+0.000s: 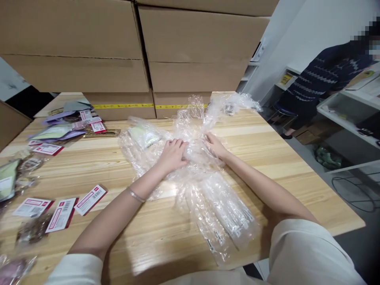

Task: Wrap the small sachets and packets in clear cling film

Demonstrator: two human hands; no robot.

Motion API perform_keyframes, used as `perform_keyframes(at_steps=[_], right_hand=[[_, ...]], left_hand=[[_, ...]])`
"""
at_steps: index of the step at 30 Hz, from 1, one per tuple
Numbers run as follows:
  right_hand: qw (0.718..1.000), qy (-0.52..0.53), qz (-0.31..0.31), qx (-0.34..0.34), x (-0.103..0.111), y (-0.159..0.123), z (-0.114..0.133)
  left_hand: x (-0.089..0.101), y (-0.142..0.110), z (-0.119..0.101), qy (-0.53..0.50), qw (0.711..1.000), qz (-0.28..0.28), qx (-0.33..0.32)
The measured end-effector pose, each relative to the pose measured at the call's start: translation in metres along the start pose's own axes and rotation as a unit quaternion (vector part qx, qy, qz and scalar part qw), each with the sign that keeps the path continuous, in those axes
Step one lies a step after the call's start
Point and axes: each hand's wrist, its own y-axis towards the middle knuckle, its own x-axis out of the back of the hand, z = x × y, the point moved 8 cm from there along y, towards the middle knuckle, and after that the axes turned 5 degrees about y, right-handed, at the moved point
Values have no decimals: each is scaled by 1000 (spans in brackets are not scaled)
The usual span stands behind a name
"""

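Observation:
A loose heap of clear plastic packaging (192, 152) lies in the middle of the wooden table. My left hand (174, 155) presses into it with curled fingers, closed on the crinkled plastic. On the heap's right side my right hand (216, 146) grips the plastic too, its fingertips partly hidden in the folds. Long clear bags (221, 213) with small dark marks spread from the heap toward my body. Beside my left hand, a pale green packet (144, 135) shows within the wrap.
Large cardboard boxes (192, 43) wall off the table's back. Red-and-white barcode cards (90, 199) and bagged items lie on the left, with purple and green packets (56, 130) behind. More clear wrap (231, 105) sits back right. A person (323, 75) is near white shelves at right.

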Motion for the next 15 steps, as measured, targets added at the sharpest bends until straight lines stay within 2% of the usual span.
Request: perform_keyframes(at_steps=[2,4,7,9,11,12,14,15], right_hand=[[999,25,27,11,-5,8,13],[999,41,33,5,5,13,21],[999,34,-12,-17,48,0,31],[997,-23,-55,-37,85,-31,40],[991,-105,-26,-76,106,-75,47],[985,-131,20,-110,109,-100,48],[962,-149,129,-188,101,-149,45],[947,-155,175,-220,93,-169,43]], left_hand=[[-2,11,-6,-1,999,-8,36],[-5,23,-8,-7,996,-19,84],[-1,33,-2,-39,986,-30,160],[11,29,5,-78,979,-35,184],[29,16,5,-122,984,-41,127],[39,6,0,-137,988,-42,63],[47,-21,-19,-147,983,2,-106],[44,-36,-25,-139,977,35,-158]])
